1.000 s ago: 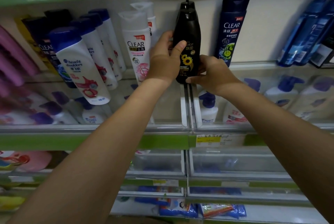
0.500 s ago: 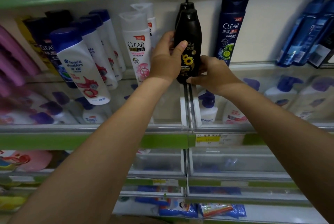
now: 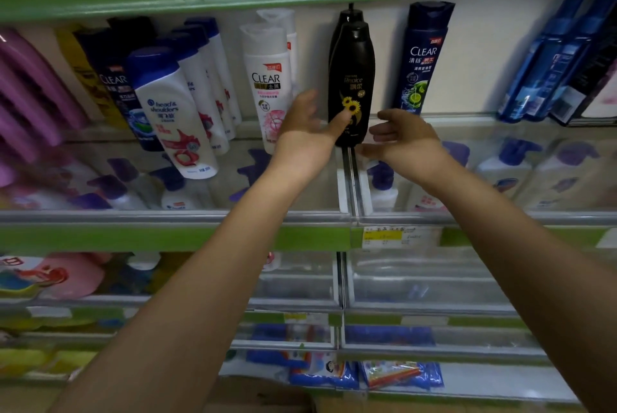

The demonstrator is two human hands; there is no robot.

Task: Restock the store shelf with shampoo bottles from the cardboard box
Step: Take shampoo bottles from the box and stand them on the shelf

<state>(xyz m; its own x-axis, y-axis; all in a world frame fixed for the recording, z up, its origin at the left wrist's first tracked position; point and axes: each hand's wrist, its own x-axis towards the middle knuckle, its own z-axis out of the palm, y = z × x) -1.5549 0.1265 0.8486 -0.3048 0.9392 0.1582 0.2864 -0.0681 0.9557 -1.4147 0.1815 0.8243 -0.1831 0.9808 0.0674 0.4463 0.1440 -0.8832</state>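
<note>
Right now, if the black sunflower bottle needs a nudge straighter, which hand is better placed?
Left, probably. The left hand has its thumb against the black bottle; the right hand hovers open, slightly apart from it.

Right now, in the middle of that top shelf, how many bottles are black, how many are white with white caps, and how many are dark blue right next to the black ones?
black bottles: 2, one behind the other
white bottles with white caps: 2, one behind the other
dark blue CLEAR bottle: 1
Total: 5
</note>
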